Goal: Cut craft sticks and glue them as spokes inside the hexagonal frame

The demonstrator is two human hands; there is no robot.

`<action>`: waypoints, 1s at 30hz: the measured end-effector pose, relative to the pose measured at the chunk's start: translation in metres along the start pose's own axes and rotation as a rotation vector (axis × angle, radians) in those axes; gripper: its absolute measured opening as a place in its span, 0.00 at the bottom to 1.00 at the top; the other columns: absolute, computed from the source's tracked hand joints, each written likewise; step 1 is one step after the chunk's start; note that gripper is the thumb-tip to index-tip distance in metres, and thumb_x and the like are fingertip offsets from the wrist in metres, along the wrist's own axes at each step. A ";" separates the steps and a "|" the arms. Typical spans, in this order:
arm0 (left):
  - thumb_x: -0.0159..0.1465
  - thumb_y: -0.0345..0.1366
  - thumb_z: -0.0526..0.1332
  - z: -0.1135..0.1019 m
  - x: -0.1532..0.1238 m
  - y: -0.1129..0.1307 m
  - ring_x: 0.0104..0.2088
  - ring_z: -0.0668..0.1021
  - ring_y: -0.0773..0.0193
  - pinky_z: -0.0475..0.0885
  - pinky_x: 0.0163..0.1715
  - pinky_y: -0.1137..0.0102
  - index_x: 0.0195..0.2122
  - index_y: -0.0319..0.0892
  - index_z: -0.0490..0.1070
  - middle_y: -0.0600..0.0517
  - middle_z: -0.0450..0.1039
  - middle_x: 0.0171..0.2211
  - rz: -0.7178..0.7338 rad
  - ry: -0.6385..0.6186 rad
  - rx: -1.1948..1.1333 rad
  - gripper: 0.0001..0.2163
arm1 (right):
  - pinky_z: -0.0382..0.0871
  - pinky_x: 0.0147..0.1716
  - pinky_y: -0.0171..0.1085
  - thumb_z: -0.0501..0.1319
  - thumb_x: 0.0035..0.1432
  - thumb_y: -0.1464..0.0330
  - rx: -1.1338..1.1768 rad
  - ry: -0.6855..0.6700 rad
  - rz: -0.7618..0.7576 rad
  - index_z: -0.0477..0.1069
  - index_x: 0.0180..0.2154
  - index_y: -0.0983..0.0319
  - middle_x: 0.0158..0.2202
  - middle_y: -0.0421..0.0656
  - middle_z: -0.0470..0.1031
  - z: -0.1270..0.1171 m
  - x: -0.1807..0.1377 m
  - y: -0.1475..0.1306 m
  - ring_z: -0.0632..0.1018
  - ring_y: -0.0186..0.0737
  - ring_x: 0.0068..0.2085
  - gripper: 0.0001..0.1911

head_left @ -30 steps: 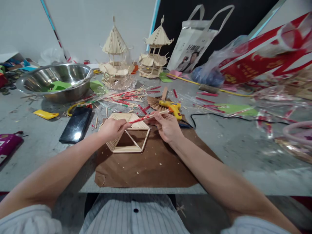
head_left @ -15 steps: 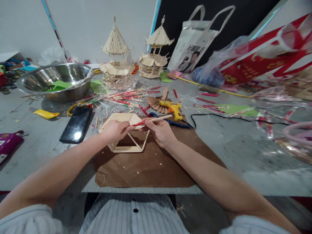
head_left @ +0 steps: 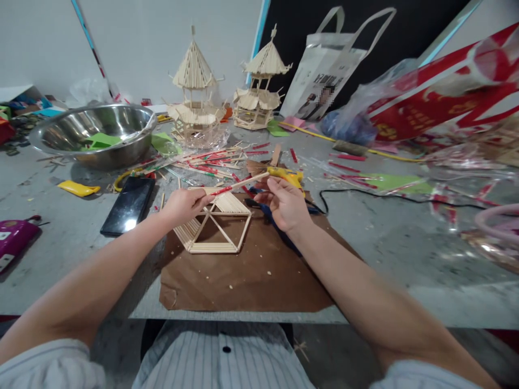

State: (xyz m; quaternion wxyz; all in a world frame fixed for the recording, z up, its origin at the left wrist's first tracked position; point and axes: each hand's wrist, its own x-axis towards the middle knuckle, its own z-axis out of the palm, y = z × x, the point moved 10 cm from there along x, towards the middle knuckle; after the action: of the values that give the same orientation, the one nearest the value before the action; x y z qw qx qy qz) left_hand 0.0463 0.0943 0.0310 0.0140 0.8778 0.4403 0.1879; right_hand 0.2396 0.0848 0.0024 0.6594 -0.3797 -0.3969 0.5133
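Observation:
My left hand (head_left: 184, 206) pinches a thin wooden stick (head_left: 239, 184) near its red-patterned end. The pale end slants up to the right, just in front of my right hand's fingertips. My right hand (head_left: 286, 204) curls over blue-handled pliers (head_left: 274, 220); their dark tip points left and the fingers partly cover them. Beneath the stick, a six-sided frame of glued sticks (head_left: 214, 248) lies on a brown sheet (head_left: 243, 286). Some of its sections are filled with rows of sticks; others show only spokes. My left hand is over its upper left part.
A yellow glue gun (head_left: 290, 175) lies behind my right hand, its black cord running right. Loose red-ended sticks (head_left: 206, 162) are scattered ahead. Two stick pagodas (head_left: 193, 75) stand at the back. A phone (head_left: 128, 205), a yellow-handled cutter (head_left: 79, 188) and a steel bowl (head_left: 91, 154) are leftward.
My right hand has let go of the stick and moved right to the pliers, which have turned and shifted. My left hand has moved slightly left, still holding the stick.

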 end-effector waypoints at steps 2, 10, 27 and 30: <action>0.61 0.49 0.43 0.003 -0.001 0.004 0.18 0.62 0.70 0.49 0.20 0.73 0.20 0.40 0.65 0.53 0.62 0.16 0.023 -0.023 0.000 0.22 | 0.67 0.20 0.29 0.66 0.38 0.62 -0.011 -0.001 0.012 0.71 0.30 0.60 0.24 0.35 0.75 0.001 -0.001 0.001 0.72 0.28 0.20 0.14; 0.61 0.47 0.44 -0.002 -0.001 0.004 0.23 0.67 0.69 0.55 0.23 0.74 0.31 0.41 0.68 0.52 0.70 0.24 0.014 0.028 -0.063 0.19 | 0.65 0.16 0.28 0.68 0.32 0.57 -0.132 0.098 0.059 0.69 0.23 0.64 0.19 0.38 0.74 -0.010 0.002 0.002 0.71 0.28 0.16 0.18; 0.61 0.45 0.45 -0.002 0.001 0.001 0.19 0.60 0.73 0.52 0.21 0.75 0.23 0.39 0.65 0.56 0.59 0.18 0.020 0.010 -0.170 0.18 | 0.64 0.15 0.28 0.65 0.38 0.62 -0.074 0.142 -0.079 0.68 0.26 0.62 0.21 0.34 0.72 -0.023 0.008 -0.017 0.70 0.26 0.16 0.13; 0.60 0.45 0.46 -0.006 0.003 -0.010 0.20 0.60 0.72 0.52 0.21 0.75 0.21 0.39 0.63 0.55 0.58 0.17 -0.005 0.045 -0.158 0.18 | 0.64 0.15 0.28 0.64 0.42 0.64 -0.040 0.237 -0.142 0.66 0.26 0.61 0.20 0.34 0.71 -0.040 0.014 -0.028 0.69 0.26 0.16 0.10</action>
State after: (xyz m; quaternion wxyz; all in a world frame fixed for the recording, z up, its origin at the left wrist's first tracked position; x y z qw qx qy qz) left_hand 0.0386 0.1022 0.0353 0.0735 0.8686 0.4264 0.2416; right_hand 0.2892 0.0892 0.0137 0.7288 -0.4216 -0.3520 0.4088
